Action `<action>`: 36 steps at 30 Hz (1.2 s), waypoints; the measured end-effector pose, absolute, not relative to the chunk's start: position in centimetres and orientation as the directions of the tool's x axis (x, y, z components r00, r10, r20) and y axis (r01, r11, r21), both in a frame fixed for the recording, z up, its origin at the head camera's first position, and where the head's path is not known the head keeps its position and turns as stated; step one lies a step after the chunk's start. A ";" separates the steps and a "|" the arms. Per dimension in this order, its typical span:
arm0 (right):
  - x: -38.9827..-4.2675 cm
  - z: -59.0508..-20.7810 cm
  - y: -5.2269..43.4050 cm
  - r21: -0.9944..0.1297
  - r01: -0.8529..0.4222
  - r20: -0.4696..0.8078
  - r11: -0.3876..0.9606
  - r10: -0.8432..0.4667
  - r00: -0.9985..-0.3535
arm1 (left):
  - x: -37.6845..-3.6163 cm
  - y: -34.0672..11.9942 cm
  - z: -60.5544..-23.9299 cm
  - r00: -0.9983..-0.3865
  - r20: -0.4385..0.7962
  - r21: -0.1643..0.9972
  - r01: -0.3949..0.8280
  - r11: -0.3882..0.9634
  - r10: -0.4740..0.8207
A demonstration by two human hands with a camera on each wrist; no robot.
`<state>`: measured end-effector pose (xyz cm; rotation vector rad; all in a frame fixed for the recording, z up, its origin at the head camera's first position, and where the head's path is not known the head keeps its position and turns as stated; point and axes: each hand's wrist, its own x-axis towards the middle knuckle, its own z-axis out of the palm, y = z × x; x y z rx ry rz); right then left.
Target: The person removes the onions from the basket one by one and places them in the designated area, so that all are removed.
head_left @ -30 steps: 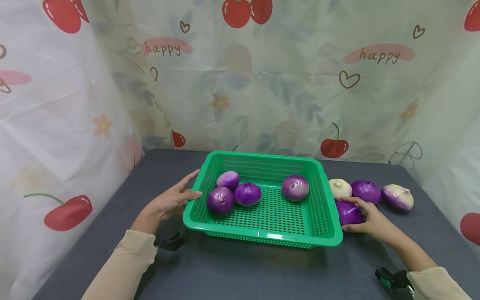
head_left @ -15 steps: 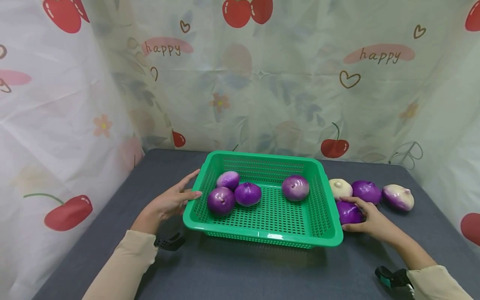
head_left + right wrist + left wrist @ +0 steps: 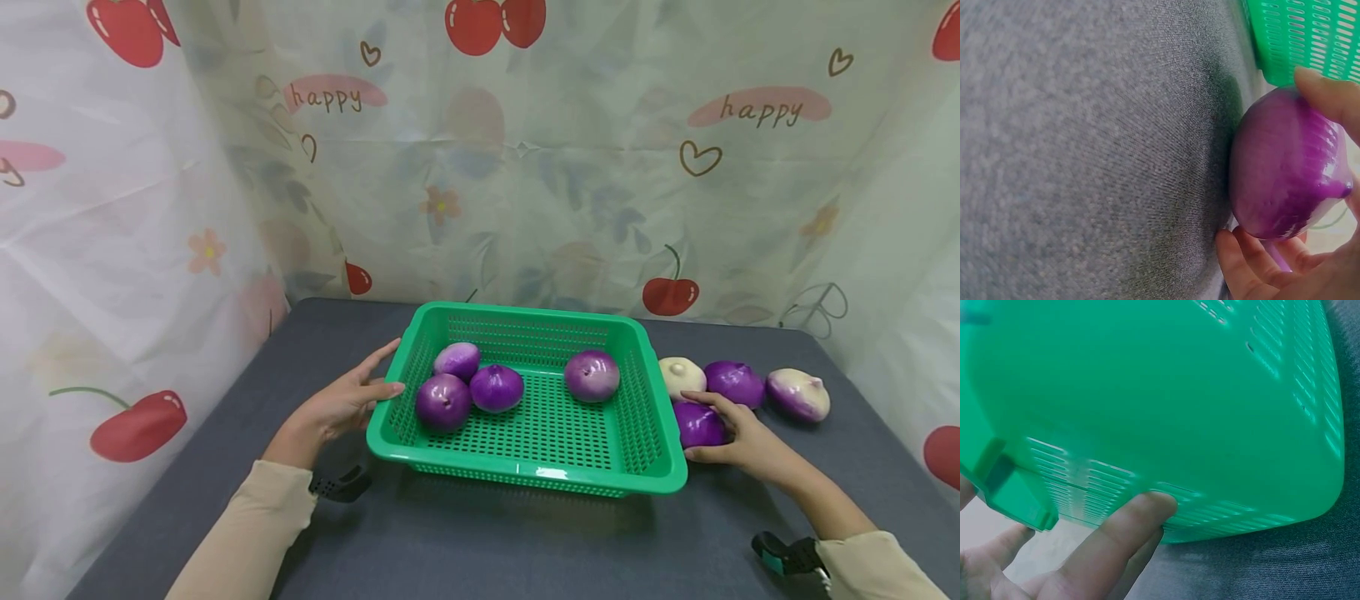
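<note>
Nearest, the right hand (image 3: 738, 437) curls fingers and thumb round a glossy purple onion (image 3: 699, 425) lying on the grey table (image 3: 480, 542), just right of the green perforated plastic basket (image 3: 525, 479). The left hand (image 3: 341, 404) rests straight fingers on the basket's left rim. Four onions lie inside; farther right, three remain outside, so roughly half looks done.

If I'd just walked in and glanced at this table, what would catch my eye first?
Most likely the bright green basket in the middle of the dark grey table, with four purple onions inside it. Next, the hands: the left hand touches the basket's left rim, while the right hand grips a purple onion just outside the right wall. Behind hangs a curtain printed with red cherries and the word happy.
</note>
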<state>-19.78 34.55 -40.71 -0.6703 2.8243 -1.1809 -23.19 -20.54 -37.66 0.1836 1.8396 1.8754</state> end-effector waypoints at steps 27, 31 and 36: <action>-19.7 -36.2 34.9 -0.714 -0.203 0.008 0.670 -0.282 -0.959 | -23.4 -20.4 -37.6 -0.863 -0.248 0.966 -0.252 0.049 0.440; -20.3 -34.8 34.3 -0.732 -0.202 0.025 0.651 -0.270 -0.963 | -23.3 -20.5 -37.6 -0.862 -0.253 0.965 -0.256 0.053 0.439; -21.0 -32.4 32.6 -0.718 -0.242 0.098 0.652 -0.250 -0.963 | -23.3 -20.6 -37.6 -0.863 -0.256 0.965 -0.257 0.058 0.436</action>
